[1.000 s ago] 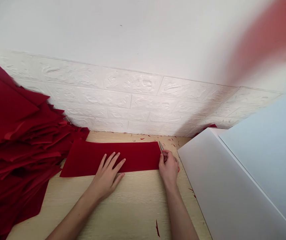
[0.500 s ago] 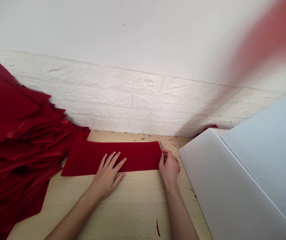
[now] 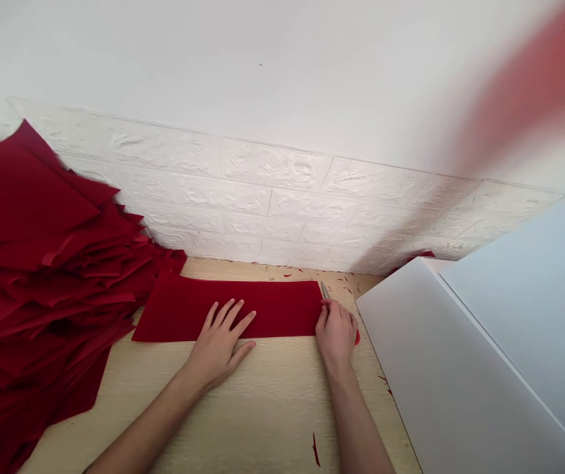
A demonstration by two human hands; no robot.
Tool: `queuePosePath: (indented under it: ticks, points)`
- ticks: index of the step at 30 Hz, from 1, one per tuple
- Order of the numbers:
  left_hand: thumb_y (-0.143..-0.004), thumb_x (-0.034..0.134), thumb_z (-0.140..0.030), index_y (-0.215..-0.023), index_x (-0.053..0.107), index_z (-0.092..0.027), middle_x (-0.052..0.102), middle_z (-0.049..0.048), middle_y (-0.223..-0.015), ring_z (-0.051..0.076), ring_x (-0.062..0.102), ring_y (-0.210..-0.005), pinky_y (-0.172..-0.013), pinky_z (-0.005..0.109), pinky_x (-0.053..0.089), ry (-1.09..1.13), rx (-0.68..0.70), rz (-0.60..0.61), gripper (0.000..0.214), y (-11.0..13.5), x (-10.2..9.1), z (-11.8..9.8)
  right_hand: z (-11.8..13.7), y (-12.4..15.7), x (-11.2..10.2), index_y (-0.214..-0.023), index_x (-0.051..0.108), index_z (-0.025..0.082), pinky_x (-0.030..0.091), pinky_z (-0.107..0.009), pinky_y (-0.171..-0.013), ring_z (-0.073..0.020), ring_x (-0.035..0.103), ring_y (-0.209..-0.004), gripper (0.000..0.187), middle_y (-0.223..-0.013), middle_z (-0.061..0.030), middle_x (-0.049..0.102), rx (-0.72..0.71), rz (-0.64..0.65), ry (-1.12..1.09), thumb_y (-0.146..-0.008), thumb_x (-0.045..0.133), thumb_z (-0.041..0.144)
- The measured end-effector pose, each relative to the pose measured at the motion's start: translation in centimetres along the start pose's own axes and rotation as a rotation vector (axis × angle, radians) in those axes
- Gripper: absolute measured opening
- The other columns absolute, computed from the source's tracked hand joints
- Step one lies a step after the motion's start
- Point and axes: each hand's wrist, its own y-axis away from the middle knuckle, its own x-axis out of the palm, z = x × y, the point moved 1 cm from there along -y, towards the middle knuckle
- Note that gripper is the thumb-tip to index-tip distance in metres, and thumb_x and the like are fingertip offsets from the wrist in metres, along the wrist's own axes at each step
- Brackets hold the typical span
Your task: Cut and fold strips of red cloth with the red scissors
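Observation:
A long dark red sheet [image 3: 282,308], perhaps felt or cloth, lies flat on the pale wooden table [image 3: 243,415]. My left hand [image 3: 220,342] rests on it with fingers spread, the thumb over the near edge. At the sheet's right end my right hand [image 3: 338,332] is closed round a pair of scissors [image 3: 324,289]. Their pointed metal tips stick out past my fingers beside the right edge, and a bit of red handle shows behind the hand. Most of the scissors is hidden by my palm.
A tall heap of red pieces [image 3: 55,283] fills the left side and touches the sheet's left end. To the right stands a white box [image 3: 401,355]. Red scraps [image 3: 315,449] lie on the table. A white brick-patterned wall [image 3: 243,191] rises behind; a red blur is at upper right.
The view has shifted slightly, so the heap and sheet appear a little further right. Both hands keep nearly the same places on the sheet; the scissors remain in my right hand.

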Motion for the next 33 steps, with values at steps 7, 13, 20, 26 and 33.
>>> queuePosePath:
  ticks: [7,13,20,26,33]
  points:
    - [-0.099,0.039,-0.052,-0.150,0.042,-0.031,0.040,0.0105,-0.158,0.031,0.036,-0.145,-0.118,0.059,0.027,-0.025,0.000,-0.010,0.056,0.17,0.18,-0.10,0.13,-0.02,0.05,-0.098,0.063,0.018,0.038,-0.043,-0.095,-0.0272,0.063,-0.091,0.029,-0.097,-0.0138,0.073,0.010,-0.012,-0.018,-0.092,0.035,0.024]
    - [-0.099,0.039,-0.054,-0.152,0.039,-0.032,0.038,0.0085,-0.159,0.031,0.034,-0.147,-0.118,0.058,0.027,-0.038,-0.012,0.002,0.057,0.15,0.16,-0.18,0.23,-0.05,-0.11,-0.097,0.062,0.018,0.038,-0.043,-0.095,-0.0268,0.063,-0.090,0.028,-0.096,-0.0143,0.073,0.032,-0.013,-0.033,-0.093,0.035,0.026]
    - [-0.099,0.039,-0.051,-0.153,0.038,-0.031,0.039,0.0111,-0.159,0.032,0.032,-0.148,-0.119,0.060,0.025,-0.057,-0.022,-0.017,0.057,0.21,0.21,-0.14,0.19,-0.18,-0.21,-0.095,0.062,0.018,0.038,-0.043,-0.095,-0.0261,0.064,-0.089,0.028,-0.092,-0.0129,0.073,0.038,-0.018,-0.048,-0.092,0.035,0.027]
    - [-0.099,0.039,-0.050,-0.150,0.042,-0.029,0.042,0.0118,-0.157,0.032,0.033,-0.147,-0.118,0.061,0.027,-0.047,-0.031,-0.014,0.055,0.14,0.09,-0.19,-0.30,-0.34,-0.35,-0.096,0.061,0.019,0.040,-0.043,-0.092,-0.0251,0.063,-0.079,0.031,-0.078,-0.0074,0.071,0.077,-0.011,-0.197,-0.090,0.044,0.043]
    - [-0.099,0.039,-0.049,-0.149,0.045,-0.029,0.042,0.0112,-0.156,0.032,0.034,-0.146,-0.119,0.060,0.027,-0.020,-0.042,-0.033,0.054,0.18,0.24,-0.22,-0.42,-0.42,-0.63,-0.094,0.060,0.020,0.042,-0.040,-0.086,-0.0236,0.060,-0.071,0.027,-0.071,-0.0047,0.068,0.102,-0.017,-0.268,-0.085,0.047,0.041]
